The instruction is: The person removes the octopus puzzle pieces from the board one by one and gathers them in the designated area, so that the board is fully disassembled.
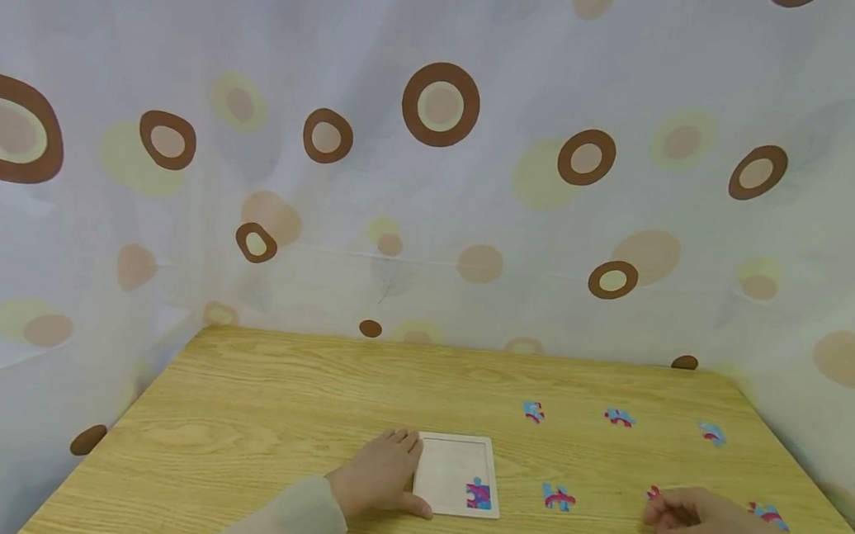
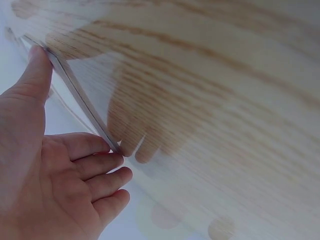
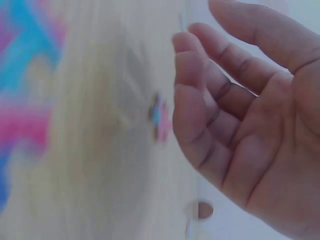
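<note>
A square white puzzle tray (image 1: 446,475) lies on the table, with one pink-and-blue jigsaw piece (image 1: 479,496) in its lower right corner. My left hand (image 1: 383,471) rests at the tray's left side. Its thumb touches the front left corner and its fairly straight fingers lie along the left edge; the left wrist view shows thumb and index finger at the tray's rim (image 2: 82,100). Loosely bent, the fingers of my right hand (image 1: 707,526) hover over another jigsaw piece (image 1: 653,491), mostly hidden in the head view. Nothing shows between those fingers in the right wrist view.
More pieces lie on the right: a near piece (image 1: 558,498) beside the tray, one (image 1: 768,515) beyond my right hand, and a back row with a left piece (image 1: 533,412), a middle piece (image 1: 620,417) and a right piece (image 1: 712,433). A patterned curtain (image 1: 431,218) surrounds the wooden table (image 1: 277,397).
</note>
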{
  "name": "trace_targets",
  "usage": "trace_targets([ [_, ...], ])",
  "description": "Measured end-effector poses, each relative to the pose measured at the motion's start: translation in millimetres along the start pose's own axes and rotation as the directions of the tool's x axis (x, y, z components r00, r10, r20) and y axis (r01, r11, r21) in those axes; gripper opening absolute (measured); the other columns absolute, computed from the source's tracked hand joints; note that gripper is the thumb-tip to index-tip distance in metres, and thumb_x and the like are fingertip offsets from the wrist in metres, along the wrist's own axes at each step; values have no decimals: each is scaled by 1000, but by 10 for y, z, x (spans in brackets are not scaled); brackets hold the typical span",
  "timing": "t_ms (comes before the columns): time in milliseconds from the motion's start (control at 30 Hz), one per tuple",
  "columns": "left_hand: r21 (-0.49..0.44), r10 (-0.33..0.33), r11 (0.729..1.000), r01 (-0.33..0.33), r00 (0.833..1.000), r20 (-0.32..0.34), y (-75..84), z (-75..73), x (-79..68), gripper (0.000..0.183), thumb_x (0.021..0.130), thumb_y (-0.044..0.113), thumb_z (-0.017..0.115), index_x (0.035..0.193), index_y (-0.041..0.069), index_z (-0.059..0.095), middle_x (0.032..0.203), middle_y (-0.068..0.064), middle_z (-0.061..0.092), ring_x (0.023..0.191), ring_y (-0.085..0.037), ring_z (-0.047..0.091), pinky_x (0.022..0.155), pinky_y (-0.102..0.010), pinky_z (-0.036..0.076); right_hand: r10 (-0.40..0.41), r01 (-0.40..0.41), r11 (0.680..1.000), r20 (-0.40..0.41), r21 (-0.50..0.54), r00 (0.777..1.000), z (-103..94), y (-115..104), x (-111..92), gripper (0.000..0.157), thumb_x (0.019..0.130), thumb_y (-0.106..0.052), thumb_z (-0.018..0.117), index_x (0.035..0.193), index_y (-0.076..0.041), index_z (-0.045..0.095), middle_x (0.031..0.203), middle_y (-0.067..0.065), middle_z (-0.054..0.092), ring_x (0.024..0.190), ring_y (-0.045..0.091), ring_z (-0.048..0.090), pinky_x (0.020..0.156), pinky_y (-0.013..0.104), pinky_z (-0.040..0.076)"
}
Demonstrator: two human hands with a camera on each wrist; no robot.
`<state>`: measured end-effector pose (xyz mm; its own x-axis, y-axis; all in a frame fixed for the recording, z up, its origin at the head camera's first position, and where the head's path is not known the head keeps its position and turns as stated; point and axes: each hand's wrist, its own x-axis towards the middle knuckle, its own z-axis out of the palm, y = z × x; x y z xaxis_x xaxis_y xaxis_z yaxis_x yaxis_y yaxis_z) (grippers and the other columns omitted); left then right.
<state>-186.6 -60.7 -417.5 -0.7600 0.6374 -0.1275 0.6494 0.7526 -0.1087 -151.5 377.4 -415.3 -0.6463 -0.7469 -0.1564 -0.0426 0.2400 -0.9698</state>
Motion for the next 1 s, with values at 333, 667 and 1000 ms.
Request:
trace_targets([
  [333, 20, 1, 1000, -1, 1000, -9, 4, 16, -1, 92, 77, 71, 47, 135, -1, 44, 136, -12, 44, 125, -23, 40, 104, -33, 31, -70, 65, 986, -27, -156, 997, 164, -304, 643, 21, 94, 0, 46, 109, 15, 49, 89, 9, 56, 65, 9, 49, 51, 35, 45],
  [667, 13, -2, 1000, 2, 1000, 1, 1, 11, 6, 92, 77, 71, 46, 135, 0, 44, 137, -12, 43, 125, -23, 40, 104, -33, 31, -94, 67, 941, -68, -333, 993, 465, -400, 1235, 18, 90, -8, 58, 103, 4, 58, 83, 5, 59, 66, 8, 54, 57, 26, 49],
  [1000, 17, -8, 1000, 8, 1000, -1, -1, 24, 16, 92, 77, 71, 46, 135, 1, 45, 136, -11, 44, 125, -23, 40, 104, -33, 31, -63, 19, 910, -91, -414, 994, 728, -427, 1614, 18, 85, -6, 63, 102, 0, 62, 79, -1, 56, 67, 8, 51, 59, 22, 47],
])
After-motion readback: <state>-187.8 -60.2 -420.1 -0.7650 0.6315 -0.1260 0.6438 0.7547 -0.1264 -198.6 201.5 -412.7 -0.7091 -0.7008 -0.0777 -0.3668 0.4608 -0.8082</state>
